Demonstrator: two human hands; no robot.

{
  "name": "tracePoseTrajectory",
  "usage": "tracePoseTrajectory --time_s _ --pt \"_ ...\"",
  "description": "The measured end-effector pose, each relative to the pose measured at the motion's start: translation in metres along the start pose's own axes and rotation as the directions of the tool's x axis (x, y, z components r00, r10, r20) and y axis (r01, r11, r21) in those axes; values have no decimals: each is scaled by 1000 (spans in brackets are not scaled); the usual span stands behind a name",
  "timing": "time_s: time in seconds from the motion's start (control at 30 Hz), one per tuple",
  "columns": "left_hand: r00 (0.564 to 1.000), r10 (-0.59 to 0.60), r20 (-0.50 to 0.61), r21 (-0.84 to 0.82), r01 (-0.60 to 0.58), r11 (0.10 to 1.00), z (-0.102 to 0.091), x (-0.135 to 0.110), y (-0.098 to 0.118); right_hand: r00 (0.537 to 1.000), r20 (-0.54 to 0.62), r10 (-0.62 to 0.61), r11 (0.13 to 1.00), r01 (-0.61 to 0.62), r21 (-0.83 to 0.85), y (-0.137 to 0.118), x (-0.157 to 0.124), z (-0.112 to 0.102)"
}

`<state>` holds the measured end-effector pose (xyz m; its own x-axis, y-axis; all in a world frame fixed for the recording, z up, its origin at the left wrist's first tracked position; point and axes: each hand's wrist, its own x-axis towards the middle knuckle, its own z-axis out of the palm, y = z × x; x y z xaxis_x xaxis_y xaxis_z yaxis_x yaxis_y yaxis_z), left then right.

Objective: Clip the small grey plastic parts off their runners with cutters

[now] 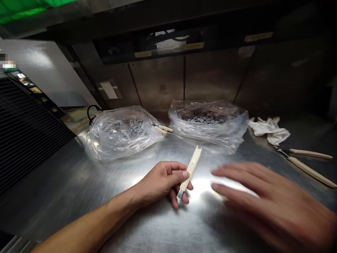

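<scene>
My left hand (168, 181) pinches a slim cream-coloured handle (194, 163) between thumb and fingers. Raised lettering runs along it, its far end is notched, and a short shiny metal piece sticks out at the near end. The handle slants up and to the right over the metal bench. My right hand (273, 200), smeared by motion, hovers to the right of it with fingers stretched and apart and nothing visible in them. Beyond my right hand lie spread pliers (308, 165) with cream handles.
Two clear plastic bags stand at the back of the steel bench (126, 218): the left bag (116, 140) and right bag (210, 131) hold small grey pieces. Another cream-handled tool (163, 129) lies by the left bag. White gloves (271, 130) lie at the right, before a metal back wall (207, 80).
</scene>
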<state>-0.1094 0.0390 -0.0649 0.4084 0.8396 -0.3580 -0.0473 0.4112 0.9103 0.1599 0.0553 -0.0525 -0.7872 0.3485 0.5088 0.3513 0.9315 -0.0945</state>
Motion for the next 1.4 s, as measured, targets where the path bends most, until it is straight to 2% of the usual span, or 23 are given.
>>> tracePoseTrajectory --time_s 0.07,0.13,0.17,0.23,0.33,0.4,0.47,0.57,0.63,0.77,0.9,0.97,1.03,1.13,1.2,1.4 --pt "994 -50 96 -20 52 998 3 -4 -1 995 -4 -100 992 100 -72 14 17 11" --pt "982 -95 164 -52 104 993 4 -6 -2 986 4 -167 985 167 -43 25 27 24" --pt "976 -113 184 -63 127 990 4 -6 -2 983 14 -181 983 181 0 29 28 31" --pt "976 -133 175 -63 146 987 3 -6 -1 989 63 -134 986 127 105 31 25 41" --pt "992 -106 64 -10 107 994 -1 -5 1 973 222 70 954 -130 268 28 16 43" --pt "997 -83 7 23 82 996 -4 -4 3 909 353 223 882 -342 324 27 14 38" --pt "997 -79 -11 36 80 996 -6 -2 3 816 481 321 799 -506 326 28 17 32" --pt "997 -82 -12 22 82 996 -6 -1 1 705 617 351 676 -646 354 34 23 24" --pt "997 -80 -6 6 80 997 -6 0 0 675 659 331 588 -694 416 38 24 20" --pt "996 -91 -15 -33 90 995 -6 1 -1 659 723 208 416 -729 544 48 18 9" --pt "993 -111 -28 -55 109 993 -6 1 1 620 775 125 284 -770 571 61 12 1" --pt "992 -117 -35 -51 116 992 -5 1 1 628 773 87 271 -762 588 64 11 0" --pt "992 -122 -33 -36 121 992 -5 0 2 646 761 59 300 -738 604 65 11 1" --pt "992 -125 -13 -9 125 992 -5 0 2 664 744 72 361 -713 601 63 14 2" --pt "992 -126 0 0 126 992 -5 -1 2 664 744 76 365 -713 599 62 15 1" --pt "990 -143 12 -10 143 990 -6 -1 4 658 749 -81 184 -728 660 67 13 -4"
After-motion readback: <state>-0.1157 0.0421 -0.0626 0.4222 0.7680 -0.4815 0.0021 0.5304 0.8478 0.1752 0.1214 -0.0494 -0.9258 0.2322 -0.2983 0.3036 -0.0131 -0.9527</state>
